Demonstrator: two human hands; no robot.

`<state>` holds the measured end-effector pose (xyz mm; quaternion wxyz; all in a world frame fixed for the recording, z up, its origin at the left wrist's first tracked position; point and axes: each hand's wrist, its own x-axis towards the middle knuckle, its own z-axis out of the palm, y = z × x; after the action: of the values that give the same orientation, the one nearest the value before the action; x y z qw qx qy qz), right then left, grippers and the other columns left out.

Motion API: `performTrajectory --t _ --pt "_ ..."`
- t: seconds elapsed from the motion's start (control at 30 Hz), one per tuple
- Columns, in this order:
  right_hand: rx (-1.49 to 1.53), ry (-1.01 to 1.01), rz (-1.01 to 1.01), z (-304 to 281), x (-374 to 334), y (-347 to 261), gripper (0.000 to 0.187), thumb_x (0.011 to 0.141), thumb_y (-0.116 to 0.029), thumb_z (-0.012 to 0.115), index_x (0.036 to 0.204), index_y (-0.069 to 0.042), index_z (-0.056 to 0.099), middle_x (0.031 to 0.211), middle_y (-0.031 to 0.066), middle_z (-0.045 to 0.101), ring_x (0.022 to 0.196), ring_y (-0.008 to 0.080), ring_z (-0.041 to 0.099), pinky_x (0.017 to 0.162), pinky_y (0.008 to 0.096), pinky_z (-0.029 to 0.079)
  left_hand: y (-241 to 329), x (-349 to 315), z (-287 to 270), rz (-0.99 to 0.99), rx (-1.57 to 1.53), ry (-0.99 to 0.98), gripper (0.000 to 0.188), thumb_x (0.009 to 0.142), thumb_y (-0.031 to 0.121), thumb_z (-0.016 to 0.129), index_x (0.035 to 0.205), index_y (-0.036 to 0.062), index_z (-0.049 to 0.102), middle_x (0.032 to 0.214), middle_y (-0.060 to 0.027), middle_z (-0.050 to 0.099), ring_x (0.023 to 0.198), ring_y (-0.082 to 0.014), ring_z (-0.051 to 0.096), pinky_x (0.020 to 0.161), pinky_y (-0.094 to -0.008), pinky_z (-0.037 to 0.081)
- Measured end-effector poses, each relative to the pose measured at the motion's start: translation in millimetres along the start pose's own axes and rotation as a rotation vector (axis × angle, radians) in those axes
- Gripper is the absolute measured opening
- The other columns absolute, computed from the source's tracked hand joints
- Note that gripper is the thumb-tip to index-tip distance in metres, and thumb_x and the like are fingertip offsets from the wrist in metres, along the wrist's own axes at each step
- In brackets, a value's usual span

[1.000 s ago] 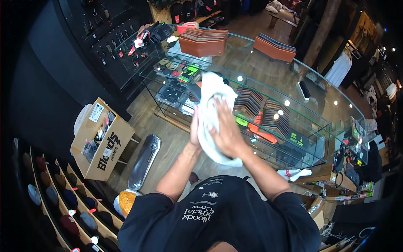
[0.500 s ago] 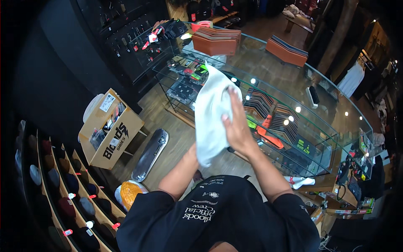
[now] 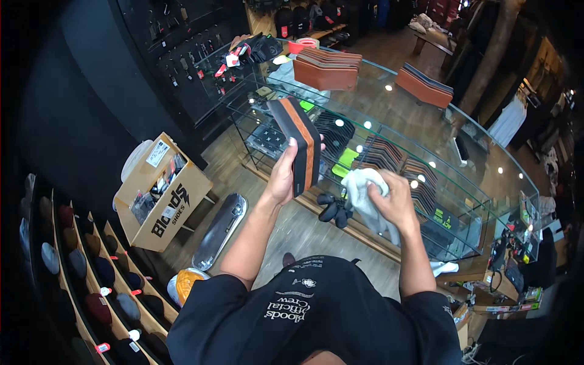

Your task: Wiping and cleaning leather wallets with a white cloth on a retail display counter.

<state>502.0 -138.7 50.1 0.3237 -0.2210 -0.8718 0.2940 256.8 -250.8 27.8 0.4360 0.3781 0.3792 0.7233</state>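
Note:
My left hand (image 3: 281, 176) grips a long black wallet (image 3: 298, 146) with a brown stripe down its length, tilted and bent slightly at the middle. Thumb and fingers clasp its opposite edges. To the right, my right hand (image 3: 394, 198) is closed on a bunched white cloth (image 3: 365, 188), whose loose end hangs below the fingers. Cloth and wallet are apart. Both hands are over the near side of a glass display counter (image 3: 420, 131). Beside the cloth is a cluster of small black items (image 3: 334, 208); what they are I cannot make out.
A stack of brown wallets (image 3: 328, 68) and a smaller wallet stack (image 3: 424, 85) stand on the glass top, with a black brush (image 3: 460, 151) farther right. At left are a cardboard box (image 3: 161, 198), a skateboard (image 3: 222, 231) and shelves of caps (image 3: 97, 307).
The white cloth, earlier spread over what my left hand held, has moved right and bunched in my right hand. The striped wallet in my left hand is now uncovered.

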Motion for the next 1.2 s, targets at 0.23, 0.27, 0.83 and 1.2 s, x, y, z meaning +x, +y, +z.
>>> performTrajectory --t 0.23,0.27,0.83,1.2 --pt "0.222 0.566 -0.067 60.4 53.1 -43.1 0.024 0.1 -0.018 0.062 0.105 0.005 0.067 0.098 0.0181 0.066 0.089 0.0343 0.066 0.08 0.0386 0.051 -33.6 -24.9 47.2 -0.032 -0.037 -0.155 0.066 0.112 0.047 0.026 0.155 -0.0026 0.031 0.154 -0.0135 0.041 0.141 -0.0202 0.04 0.119 -0.0358 0.03" --pt "0.328 0.599 0.007 65.7 57.6 -44.3 0.029 0.104 -0.022 0.058 0.107 0.005 0.066 0.097 0.0156 0.066 0.088 0.0275 0.066 0.079 0.0353 0.05 -30.6 -29.2 48.2 -0.022 0.076 -0.154 0.067 0.112 0.046 0.026 0.157 -0.0032 0.025 0.158 -0.0138 0.034 0.146 -0.0212 0.032 0.121 -0.0356 0.024" --pt "0.198 0.231 -0.373 101.8 68.2 -35.9 0.057 0.097 -0.028 0.063 0.148 -0.007 0.048 0.159 0.0212 0.039 0.15 0.0466 0.027 0.122 0.054 0.024 -34.7 -33.0 3.3 -0.016 -0.192 -0.074 0.08 0.107 0.061 0.022 0.162 0.0043 0.016 0.164 -0.0136 0.03 0.149 -0.0257 0.034 0.123 -0.0435 0.027" --pt "0.049 0.171 -0.544 88.3 61.3 -46.7 0.055 0.083 0.001 0.064 0.137 -0.011 0.061 0.156 0.0185 0.045 0.15 0.047 0.028 0.121 0.0538 0.03 -8.3 -25.9 31.9 -0.039 -0.262 -0.031 0.087 0.102 0.071 0.021 0.162 0.0077 0.016 0.162 -0.0153 0.032 0.148 -0.0307 0.035 0.122 -0.0432 0.03"
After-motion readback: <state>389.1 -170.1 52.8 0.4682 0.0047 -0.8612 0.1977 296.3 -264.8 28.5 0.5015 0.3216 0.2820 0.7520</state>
